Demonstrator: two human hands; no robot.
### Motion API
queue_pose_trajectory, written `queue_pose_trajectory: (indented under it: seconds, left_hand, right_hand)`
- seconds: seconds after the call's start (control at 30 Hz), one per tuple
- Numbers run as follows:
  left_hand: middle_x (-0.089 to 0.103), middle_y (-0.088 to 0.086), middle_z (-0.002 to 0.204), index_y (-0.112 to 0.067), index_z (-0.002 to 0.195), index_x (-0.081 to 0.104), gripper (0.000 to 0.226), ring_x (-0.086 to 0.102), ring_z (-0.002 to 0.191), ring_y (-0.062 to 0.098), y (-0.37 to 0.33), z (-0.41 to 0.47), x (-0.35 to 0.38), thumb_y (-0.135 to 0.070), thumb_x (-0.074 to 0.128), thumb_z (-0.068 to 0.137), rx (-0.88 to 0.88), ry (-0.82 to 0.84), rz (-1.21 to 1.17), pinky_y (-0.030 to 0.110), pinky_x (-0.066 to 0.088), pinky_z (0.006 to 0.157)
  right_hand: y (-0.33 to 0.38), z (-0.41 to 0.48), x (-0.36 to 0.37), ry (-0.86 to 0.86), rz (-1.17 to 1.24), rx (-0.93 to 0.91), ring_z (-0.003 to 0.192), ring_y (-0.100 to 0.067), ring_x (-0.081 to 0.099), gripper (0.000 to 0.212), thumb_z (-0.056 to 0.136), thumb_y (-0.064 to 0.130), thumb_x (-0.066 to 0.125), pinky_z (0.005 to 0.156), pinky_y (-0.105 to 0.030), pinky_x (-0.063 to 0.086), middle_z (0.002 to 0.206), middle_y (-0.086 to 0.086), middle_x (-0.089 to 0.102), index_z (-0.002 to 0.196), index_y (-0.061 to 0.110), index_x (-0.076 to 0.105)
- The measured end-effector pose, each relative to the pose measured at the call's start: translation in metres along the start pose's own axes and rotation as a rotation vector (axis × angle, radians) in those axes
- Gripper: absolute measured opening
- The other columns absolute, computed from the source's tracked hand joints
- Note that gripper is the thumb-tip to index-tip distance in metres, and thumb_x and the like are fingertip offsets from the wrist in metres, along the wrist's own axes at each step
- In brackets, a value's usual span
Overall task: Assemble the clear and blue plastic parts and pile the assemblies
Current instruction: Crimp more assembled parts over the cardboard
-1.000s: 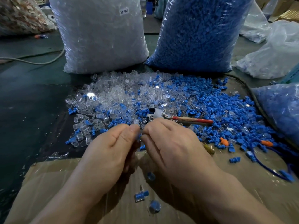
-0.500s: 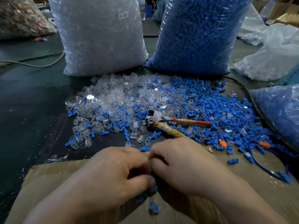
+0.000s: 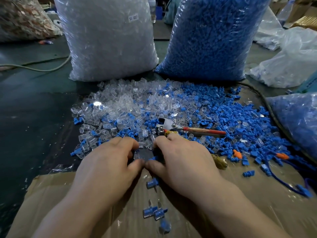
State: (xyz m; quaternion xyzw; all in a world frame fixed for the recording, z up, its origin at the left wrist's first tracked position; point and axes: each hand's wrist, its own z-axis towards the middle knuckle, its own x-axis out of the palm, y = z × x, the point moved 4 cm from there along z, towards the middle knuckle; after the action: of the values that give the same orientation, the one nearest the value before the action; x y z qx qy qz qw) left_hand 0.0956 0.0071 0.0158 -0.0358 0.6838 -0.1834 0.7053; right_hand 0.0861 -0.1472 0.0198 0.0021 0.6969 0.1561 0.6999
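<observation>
The fingers [image 3: 127, 143] of the left hand [image 3: 109, 162] curl down into the near edge of a loose heap of small clear plastic caps [image 3: 120, 107], which are glossy, hollow and tube-like. The tips are sunk among them, and I cannot tell whether they pinch one. The fingers [image 3: 164, 140] of the right hand [image 3: 181, 162] bend the same way just beside, over mixed clear and blue pieces, and their hold is likewise hidden. The two thumbs nearly meet, with a blue piece showing just under the right thumb.

The clear heap runs rightward into a spread of matte blue ribbed plastic plugs [image 3: 231, 114], and the two kinds mingle in the middle. Nearer the person, on a brown cardboard sheet [image 3: 257, 212] under a shiny film, lie a few assemblies [image 3: 154, 213], each a blue plug seated in a clear cap. They lie loosely clustered between the forearms, with one more just below the thumbs.

Metal pliers with a red handle [image 3: 188, 128] lie across the parts just beyond the right hand. Small orange pieces [image 3: 237, 154] sit among the blue plugs on the right. Behind the heap stand two fat, crinkled plastic sacks: the sack of clear parts [image 3: 106, 40], labelled SJ 017, and the sack of blue parts [image 3: 211, 36]. All rests on a dark green surface [image 3: 25, 117].
</observation>
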Motion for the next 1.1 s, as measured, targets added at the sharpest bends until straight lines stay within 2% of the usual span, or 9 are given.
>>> queue_pose_trajectory:
  seconds: [0.13,0.23,0.37,0.47,0.57,0.73,0.83,0.97,1.1]
  left_hand:
    - [0.053,-0.023,0.104,-0.046,0.115,0.058,0.024,0.053,0.094,0.001,-0.001,0.004,0.004,-0.055,0.055,0.092,0.024,0.016,0.022,0.025,0.049,0.078]
    - [0.054,-0.023,0.092,-0.045,0.100,0.056,0.012,0.052,0.081,-0.003,-0.002,0.002,0.004,-0.051,0.057,0.091,0.020,-0.022,-0.022,0.022,0.045,0.068]
    - [0.056,-0.023,0.083,-0.041,0.094,0.061,0.007,0.053,0.074,-0.006,0.001,0.000,0.001,-0.045,0.059,0.088,0.000,-0.111,-0.177,0.018,0.040,0.062]
    - [0.060,-0.027,0.090,-0.043,0.103,0.066,0.016,0.056,0.082,-0.007,0.001,-0.002,0.002,-0.041,0.057,0.090,0.042,-0.077,-0.208,0.019,0.046,0.071]
    - [0.062,-0.028,0.098,-0.045,0.107,0.068,0.019,0.058,0.091,-0.005,0.000,-0.002,0.002,-0.038,0.059,0.092,0.082,-0.027,-0.204,0.029,0.053,0.082]
    - [0.062,-0.027,0.083,-0.042,0.092,0.064,0.004,0.056,0.079,-0.009,0.005,-0.002,0.004,-0.039,0.061,0.091,0.035,-0.039,-0.247,0.019,0.044,0.066]
    - [0.063,-0.024,0.076,-0.045,0.088,0.061,0.003,0.056,0.075,-0.008,0.009,-0.002,0.005,-0.044,0.059,0.089,-0.014,-0.039,-0.298,0.022,0.042,0.059]
    - [0.062,-0.031,0.084,-0.043,0.087,0.059,0.004,0.055,0.081,-0.010,0.013,-0.002,0.006,-0.042,0.062,0.090,-0.050,-0.039,-0.365,0.026,0.043,0.059]
    - [0.061,-0.037,0.085,-0.039,0.083,0.061,0.008,0.057,0.079,-0.009,0.017,-0.001,0.007,-0.034,0.064,0.088,-0.122,-0.088,-0.437,0.024,0.038,0.055]
  right_hand:
    - [0.002,0.006,0.005,-0.015,0.001,-0.026,0.088,-0.024,0.057,0.029,0.093,0.056,0.046,0.061,-0.035,0.031,0.085,0.006,0.036,0.100,0.030,0.056]
    - [0.000,0.007,0.005,-0.013,0.007,-0.037,0.086,-0.024,0.058,0.026,0.096,0.050,0.045,0.061,-0.034,0.034,0.085,0.005,0.039,0.098,0.027,0.057]
    - [0.000,0.002,0.001,-0.024,0.030,-0.100,0.086,-0.022,0.055,0.021,0.097,0.047,0.044,0.063,-0.034,0.034,0.085,0.005,0.039,0.087,0.029,0.037]
    - [0.001,-0.003,-0.001,-0.031,0.053,-0.154,0.090,-0.023,0.053,0.021,0.097,0.045,0.043,0.071,-0.038,0.044,0.092,0.004,0.052,0.087,0.029,0.033]
    - [-0.002,-0.005,-0.003,-0.031,0.165,-0.126,0.091,-0.019,0.053,0.016,0.097,0.042,0.047,0.079,-0.041,0.046,0.095,0.006,0.057,0.093,0.026,0.048]
    - [-0.005,-0.006,-0.006,-0.099,0.425,-0.068,0.093,-0.007,0.052,0.009,0.096,0.036,0.055,0.084,-0.033,0.044,0.095,0.011,0.061,0.099,0.030,0.062]
    - [0.003,-0.007,-0.006,-0.143,0.512,-0.119,0.092,-0.001,0.051,0.005,0.095,0.032,0.058,0.083,-0.026,0.043,0.094,0.014,0.058,0.097,0.032,0.062]
    - [0.015,-0.011,0.000,-0.028,0.432,-0.246,0.094,-0.010,0.054,0.009,0.093,0.034,0.055,0.083,-0.037,0.047,0.097,0.011,0.056,0.099,0.030,0.060]
    - [0.011,-0.015,-0.005,0.046,0.477,-0.250,0.085,-0.003,0.055,0.004,0.086,0.033,0.059,0.075,-0.031,0.048,0.088,0.013,0.056,0.090,0.031,0.061]
